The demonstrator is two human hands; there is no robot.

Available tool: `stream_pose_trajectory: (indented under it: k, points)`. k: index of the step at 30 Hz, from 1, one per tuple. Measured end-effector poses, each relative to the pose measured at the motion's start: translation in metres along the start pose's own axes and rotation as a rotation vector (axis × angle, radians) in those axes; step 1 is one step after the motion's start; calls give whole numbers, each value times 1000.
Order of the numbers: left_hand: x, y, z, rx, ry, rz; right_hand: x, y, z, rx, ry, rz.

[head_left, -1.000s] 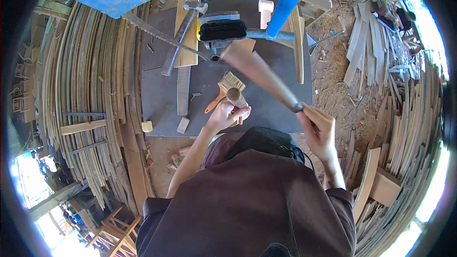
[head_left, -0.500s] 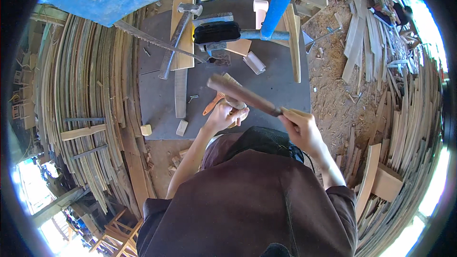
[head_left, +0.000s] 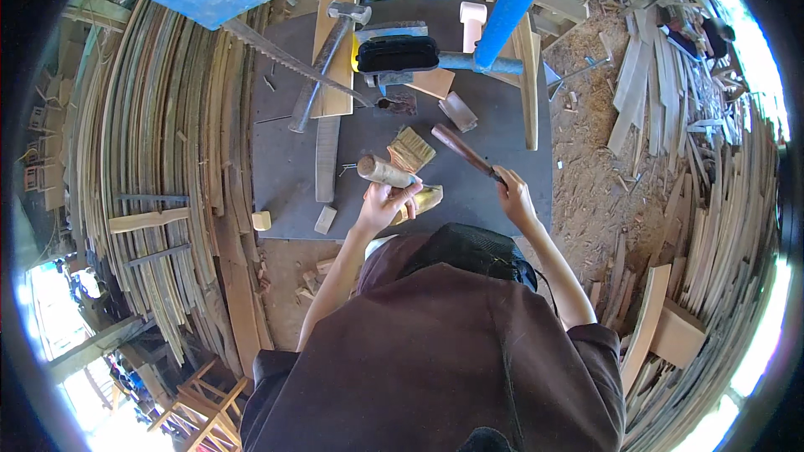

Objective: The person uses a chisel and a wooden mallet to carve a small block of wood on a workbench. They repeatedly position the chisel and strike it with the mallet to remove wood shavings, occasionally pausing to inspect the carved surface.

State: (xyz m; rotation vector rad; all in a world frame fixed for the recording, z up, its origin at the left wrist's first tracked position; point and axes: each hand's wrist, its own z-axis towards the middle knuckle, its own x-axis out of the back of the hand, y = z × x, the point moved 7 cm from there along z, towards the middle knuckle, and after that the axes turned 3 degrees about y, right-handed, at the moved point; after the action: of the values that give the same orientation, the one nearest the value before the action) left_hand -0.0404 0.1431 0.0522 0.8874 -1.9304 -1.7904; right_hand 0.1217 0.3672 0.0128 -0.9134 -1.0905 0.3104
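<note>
My left hand [head_left: 387, 205] is closed round a thick, round wooden handle [head_left: 381, 169], probably a chisel's; its lower end is hidden. Just beneath that hand, a yellowish piece of wood [head_left: 425, 199] lies near the bench's front edge. In my right hand [head_left: 515, 194] is a dark brown wooden club [head_left: 462, 149], gripped by its thin end. The club's thick end points forward and left, apart from the handle. Beyond my left hand lies a yellowish, bristly-looking block [head_left: 411, 149], perhaps a brush head.
On the dark bench [head_left: 285, 151] lie a hammer [head_left: 322, 59], a wooden strip [head_left: 327, 159] and small wood blocks [head_left: 327, 218]. A blue metal frame [head_left: 511, 17] with a saw blade [head_left: 293, 63] overhangs it. Stacked boards [head_left: 167, 176] stand left; shavings [head_left: 586, 151] cover the floor right.
The club has drawn back, right and down, from over the left-hand handle, with my right hand lower. The bristly block and the handle's top now show. The whole view has shifted slightly.
</note>
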Motion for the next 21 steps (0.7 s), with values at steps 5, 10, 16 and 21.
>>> stream_pose_trajectory:
  k: [5,10,16,21]
  points:
    - [-5,1,-4,-15,-15,4,-32,35,2,-38,-125,-323]
    - [-4,-4,-6,-3,-6,73,-27,-34,26,145,-47,-316]
    - [-14,-7,-1,19,-85,118,-11,-169,65,251,-256,502]
    - [-24,0,4,-97,-22,188,-52,-180,70,-20,-520,759]
